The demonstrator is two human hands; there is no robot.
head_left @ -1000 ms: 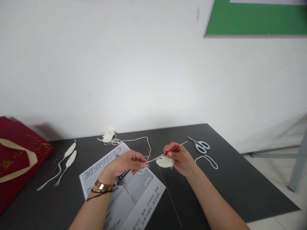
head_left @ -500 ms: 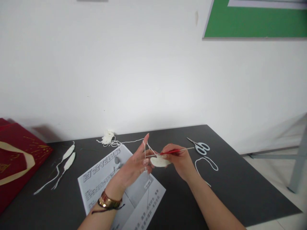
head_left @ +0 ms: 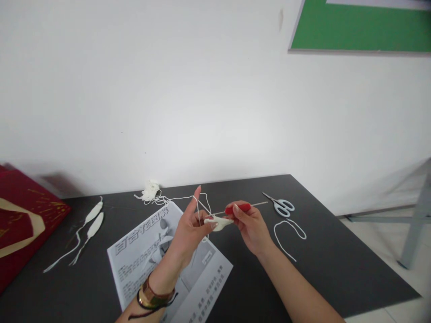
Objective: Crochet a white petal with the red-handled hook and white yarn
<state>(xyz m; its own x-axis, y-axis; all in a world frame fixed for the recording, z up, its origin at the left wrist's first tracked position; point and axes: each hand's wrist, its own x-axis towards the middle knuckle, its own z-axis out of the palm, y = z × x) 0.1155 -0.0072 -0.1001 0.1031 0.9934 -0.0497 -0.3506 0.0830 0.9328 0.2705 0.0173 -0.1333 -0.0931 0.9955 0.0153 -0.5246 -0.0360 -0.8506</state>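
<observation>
Black table (head_left: pixel 330 251) cut off below; left fingers (head_left: pixel 203 231) pinch white crochet piece (head_left: pixel 222 223), right fingers (head_left: pixel 245 218) pinch red-handled hook (head_left: pixel 245 207), tip indistinct.

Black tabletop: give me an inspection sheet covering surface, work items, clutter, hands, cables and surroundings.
Surface: matte black tabletop against the wall.
Work items: small white yarn piece; slim metal rod with red handle; loose white yarn heap, its strand running to the left hand.
Clutter: two leaf-shaped white pieces with tails; printed white paper sheet; scissors with pale blue handles; curved white yarn length; dark red bag with cream ribbon handle.
Hands: left grip closed on the yarn piece, strand over a raised finger; right hand grip around the red handle.
Cables: nothing seen.
Surroundings: white wall; green panel; grey metal leg.
</observation>
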